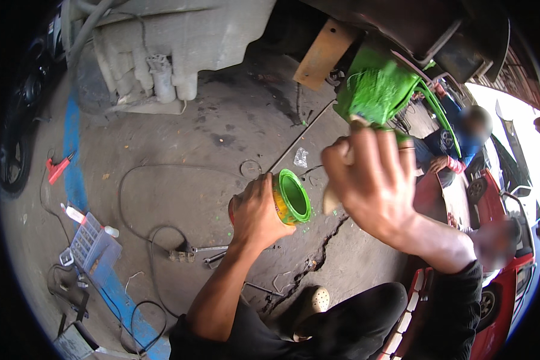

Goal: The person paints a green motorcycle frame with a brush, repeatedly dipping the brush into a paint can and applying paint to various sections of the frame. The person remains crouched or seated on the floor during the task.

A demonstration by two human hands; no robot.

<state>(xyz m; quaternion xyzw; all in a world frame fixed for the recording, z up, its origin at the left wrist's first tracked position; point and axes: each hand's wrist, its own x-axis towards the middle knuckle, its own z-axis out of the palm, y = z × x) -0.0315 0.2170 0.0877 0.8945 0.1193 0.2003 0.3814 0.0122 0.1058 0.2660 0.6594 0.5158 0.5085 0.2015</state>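
My left hand (255, 211) is wrapped round a paint can (284, 204), which leans so that its green-smeared rim faces right. Wet green paint coats its inner wall, and drips speckle the floor beside it. Higher up, my right hand (375, 180) is closed on a paintbrush, its pale handle (330, 201) sticking out below the fist. The brush head is mostly hidden by my fingers. Just beyond my knuckles is a metal panel (372, 87) covered in streaky bright green paint. Whether the bristles touch it I cannot tell.
A grey plastic tank-like part (180, 36) hangs at the upper left. Cables, wrenches (213, 258), a red clamp (57, 170) and a compartment box (90, 240) lie on the cracked floor. At the right are a seated person (456, 144), another person (492, 243) and a red car (504, 288).
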